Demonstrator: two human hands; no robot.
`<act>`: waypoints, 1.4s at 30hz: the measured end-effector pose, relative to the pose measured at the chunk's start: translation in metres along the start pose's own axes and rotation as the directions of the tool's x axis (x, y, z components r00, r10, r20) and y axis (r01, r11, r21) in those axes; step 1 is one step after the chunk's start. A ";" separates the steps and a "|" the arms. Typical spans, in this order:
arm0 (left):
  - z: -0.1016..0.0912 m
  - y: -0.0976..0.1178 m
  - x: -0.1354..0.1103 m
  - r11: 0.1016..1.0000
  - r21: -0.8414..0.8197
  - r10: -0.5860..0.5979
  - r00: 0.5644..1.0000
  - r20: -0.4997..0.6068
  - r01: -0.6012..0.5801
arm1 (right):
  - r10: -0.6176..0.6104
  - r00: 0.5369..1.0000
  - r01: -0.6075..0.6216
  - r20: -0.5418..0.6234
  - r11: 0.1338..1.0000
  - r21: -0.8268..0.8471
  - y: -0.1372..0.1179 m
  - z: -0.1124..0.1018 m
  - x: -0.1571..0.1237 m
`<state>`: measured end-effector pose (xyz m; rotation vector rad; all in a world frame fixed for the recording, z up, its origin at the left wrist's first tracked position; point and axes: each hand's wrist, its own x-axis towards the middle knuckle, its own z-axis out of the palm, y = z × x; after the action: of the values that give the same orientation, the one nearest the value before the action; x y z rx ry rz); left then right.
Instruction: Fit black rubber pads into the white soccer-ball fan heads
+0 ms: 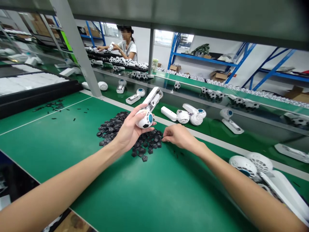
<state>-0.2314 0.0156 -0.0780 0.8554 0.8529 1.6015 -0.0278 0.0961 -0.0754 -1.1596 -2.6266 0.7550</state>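
My left hand (130,129) is shut around a white plastic ball (145,119) with black pentagon patches and a blue round centre. A white handle unit (152,99) with an open compartment sticks up from the ball. A heap of black pentagon patches (145,145) lies on the green mat (72,145), just under both hands. My right hand (179,135) reaches to the heap's right edge, its fingertips drawn together against the patches. Whether they pinch a patch is hidden.
Behind the mat, a green conveyor belt (200,103) carries white handle units and lattice balls. More white parts (251,164) lie at lower right. Loose black patches (50,105) lie at left, beside a black-edged tray (26,82). A co-worker (126,45) works farther along the belt.
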 end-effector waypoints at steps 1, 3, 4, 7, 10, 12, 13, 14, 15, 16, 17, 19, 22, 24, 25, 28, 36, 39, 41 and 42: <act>0.001 0.000 -0.002 1.000 -0.011 -0.010 1.000 0.008 0.010 | -0.007 1.000 0.008 -0.009 0.999 0.052 -0.001 -0.002 -0.004; 0.003 0.001 -0.007 1.000 -0.017 -0.020 0.999 0.026 0.020 | -0.019 0.999 0.025 -0.037 0.988 0.152 -0.005 -0.009 -0.013; 0.003 0.001 -0.009 1.000 -0.013 -0.019 0.999 0.035 0.020 | -0.026 0.997 0.039 -0.066 0.978 0.205 -0.008 -0.013 -0.018; 0.005 0.000 -0.013 1.000 0.021 -0.008 0.998 0.060 0.007 | -0.041 0.974 0.136 -0.221 0.891 0.433 -0.016 -0.024 -0.033; 0.006 -0.004 -0.017 0.997 0.071 0.008 0.998 0.062 -0.012 | -0.006 0.958 0.202 -0.287 0.726 0.658 -0.025 -0.027 -0.042; 0.008 -0.008 -0.019 0.996 0.091 0.017 0.997 0.070 -0.023 | -0.007 0.973 0.182 -0.233 0.643 0.744 -0.031 -0.024 -0.047; 0.010 -0.011 -0.020 0.995 0.096 0.021 0.997 0.075 -0.028 | -0.019 0.977 0.178 -0.210 0.607 0.774 -0.033 -0.022 -0.048; 0.011 -0.013 -0.022 0.995 0.099 0.026 0.997 0.076 -0.033 | -0.034 0.979 0.183 -0.200 0.577 0.796 -0.035 -0.018 -0.050; 0.012 -0.016 -0.023 0.994 0.104 0.032 0.997 0.075 -0.040 | -0.045 0.977 0.199 -0.210 0.554 0.808 -0.037 -0.015 -0.051; 0.013 -0.018 -0.025 0.993 0.112 0.037 0.997 0.070 -0.045 | -0.049 0.969 0.228 -0.241 0.541 0.809 -0.039 -0.011 -0.052; 0.014 -0.021 -0.026 0.991 0.123 0.041 0.997 0.066 -0.049 | -0.044 0.957 0.264 -0.286 0.537 0.801 -0.041 -0.007 -0.053; 0.013 -0.025 -0.029 0.987 0.151 0.053 0.997 0.061 -0.062 | -0.020 0.927 0.327 -0.374 0.532 0.781 -0.044 -0.001 -0.053; 0.009 -0.031 -0.033 0.969 0.215 0.107 0.992 0.068 -0.119 | 0.059 0.917 0.320 -0.395 0.484 0.814 -0.048 0.004 -0.051; 0.005 -0.035 -0.035 0.945 0.276 0.157 0.985 0.078 -0.172 | 0.127 0.928 0.266 -0.350 0.432 0.862 -0.049 0.006 -0.050; 0.003 -0.036 -0.037 0.931 0.307 0.180 0.980 0.083 -0.197 | 0.157 0.932 0.238 -0.326 0.410 0.880 -0.050 0.007 -0.049; 0.000 -0.039 -0.040 0.897 0.369 0.223 0.969 0.102 -0.246 | 0.211 0.941 0.177 -0.264 0.358 0.917 -0.050 0.011 -0.046; 0.003 -0.041 -0.044 0.883 0.388 0.233 0.964 0.131 -0.266 | 0.236 0.911 0.188 -0.337 0.489 0.852 -0.046 0.025 -0.044; 0.004 -0.042 -0.044 0.885 0.378 0.239 0.962 0.132 -0.272 | 0.216 0.920 0.185 -0.328 0.498 0.847 -0.047 0.028 -0.045; 0.004 -0.042 -0.045 0.886 0.375 0.237 0.962 0.136 -0.272 | 0.208 0.920 0.193 -0.333 0.501 0.844 -0.049 0.030 -0.045; 0.004 -0.042 -0.045 0.886 0.375 0.237 0.962 0.137 -0.272 | 0.207 0.917 0.199 -0.340 0.502 0.842 -0.050 0.030 -0.046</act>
<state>-0.2006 -0.0217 -0.1170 1.3610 1.0507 1.6266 -0.0390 0.0230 -0.0738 -0.8386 -1.4806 1.4233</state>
